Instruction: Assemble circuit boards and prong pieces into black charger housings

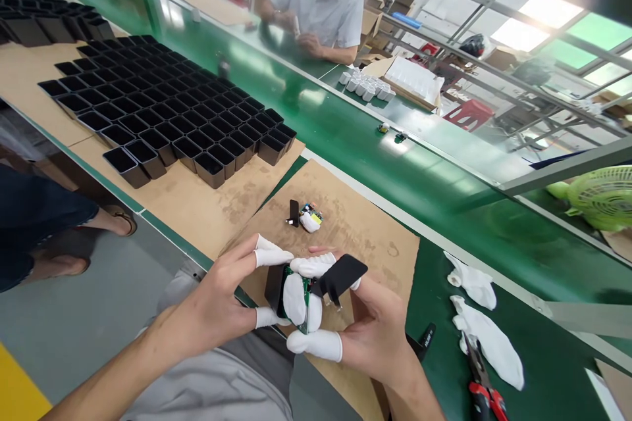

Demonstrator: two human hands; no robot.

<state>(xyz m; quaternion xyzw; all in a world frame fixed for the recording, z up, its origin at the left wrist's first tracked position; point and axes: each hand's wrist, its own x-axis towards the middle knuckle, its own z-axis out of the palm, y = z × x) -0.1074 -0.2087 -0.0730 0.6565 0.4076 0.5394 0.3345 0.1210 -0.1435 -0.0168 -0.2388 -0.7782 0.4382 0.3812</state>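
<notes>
My left hand (230, 293), with white finger cots on its thumb and a finger, grips a black plastic case (274, 291) by its sides. In my right hand (368, 312), also in white finger cots, is a green circuit board (307, 306) with white blobs on it. The board's left edge sits at the case's open mouth; how deep it goes is hidden. A black end cover with metal prongs (340, 278) hangs beside the board, near my right fingers. Beyond my hands, another circuit board (311, 217) and a black cover (294, 212) lie on the cardboard.
Rows of open black cases (162, 105) fill the bench at the left. White cloth pieces (488, 335) and red-handled pliers (481, 381) lie at the right. A green conveyor belt (345, 131) runs behind the cardboard (365, 210). Across it sits a co-worker (316, 13) near white parts (366, 83).
</notes>
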